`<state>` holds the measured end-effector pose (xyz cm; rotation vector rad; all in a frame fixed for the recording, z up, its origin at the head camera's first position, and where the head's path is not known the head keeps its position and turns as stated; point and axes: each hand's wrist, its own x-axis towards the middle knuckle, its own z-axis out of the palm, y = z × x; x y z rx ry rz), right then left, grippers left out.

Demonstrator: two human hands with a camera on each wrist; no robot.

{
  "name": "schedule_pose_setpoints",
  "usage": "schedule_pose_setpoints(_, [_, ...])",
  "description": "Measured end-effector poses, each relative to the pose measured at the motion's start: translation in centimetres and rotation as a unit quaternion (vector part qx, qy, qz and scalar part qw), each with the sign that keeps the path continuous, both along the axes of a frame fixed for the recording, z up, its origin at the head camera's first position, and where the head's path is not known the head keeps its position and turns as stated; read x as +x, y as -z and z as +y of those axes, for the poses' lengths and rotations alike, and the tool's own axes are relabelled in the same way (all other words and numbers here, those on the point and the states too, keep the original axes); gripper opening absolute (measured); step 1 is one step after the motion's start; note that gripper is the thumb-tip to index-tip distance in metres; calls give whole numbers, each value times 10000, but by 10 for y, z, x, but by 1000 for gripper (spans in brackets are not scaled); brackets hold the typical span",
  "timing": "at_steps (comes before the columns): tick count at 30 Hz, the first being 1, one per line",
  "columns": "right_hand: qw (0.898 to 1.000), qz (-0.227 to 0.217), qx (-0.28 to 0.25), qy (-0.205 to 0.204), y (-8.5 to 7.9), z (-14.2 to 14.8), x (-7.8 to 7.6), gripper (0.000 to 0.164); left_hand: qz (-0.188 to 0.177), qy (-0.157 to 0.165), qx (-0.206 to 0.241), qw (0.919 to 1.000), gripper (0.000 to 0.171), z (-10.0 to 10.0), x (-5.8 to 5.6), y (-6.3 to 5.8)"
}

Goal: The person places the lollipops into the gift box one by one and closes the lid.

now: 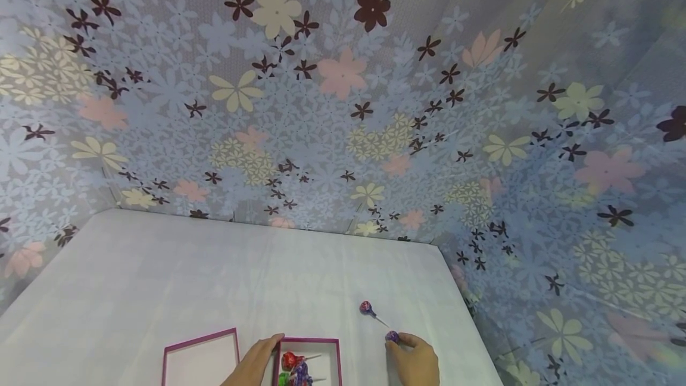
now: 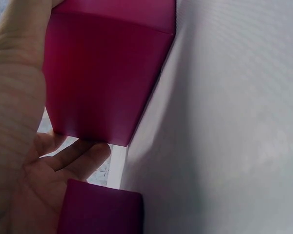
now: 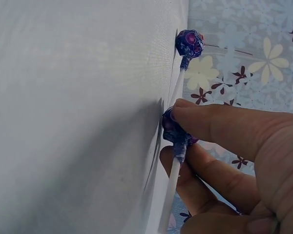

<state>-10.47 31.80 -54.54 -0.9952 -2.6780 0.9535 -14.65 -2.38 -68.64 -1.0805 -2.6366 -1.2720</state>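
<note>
My right hand (image 1: 417, 362) pinches the blue-purple wrapped head of a lollipop (image 3: 173, 126) between thumb and fingers, low over the white table. Its white stick slants down in the right wrist view. Just beyond lies another lollipop (image 1: 366, 307) in a similar wrapper, its stick pointing toward the hand. My left hand (image 1: 256, 361) grips the left side of a magenta-rimmed box (image 1: 316, 340), fingers around its back left corner. Inside the box are several lollipops (image 1: 292, 362) in red, green and purple wrappers. The box's magenta outer wall (image 2: 102, 78) fills much of the left wrist view.
Left of the box sits a second magenta-rimmed tray or lid (image 1: 200, 341) with a white inside. A white cloth covers the table (image 1: 241, 279). Flower-patterned fabric (image 1: 332, 112) hangs behind it and along the right side.
</note>
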Motion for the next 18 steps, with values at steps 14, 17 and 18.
schedule_pose_setpoints(14, [9999,80,63,70,-9,-3,5,39,-246,-194,-68,9995,93,-4,38,-112])
schedule_pose_setpoints(17, [9998,177,72,-15,-10,-3,7,39,-404,-195,-82,9990,93,-3,38,-110])
schedule_pose_setpoints(18, [9997,203,92,-35,-10,-4,8,39,-477,-199,-103,9986,93,-3,37,-110])
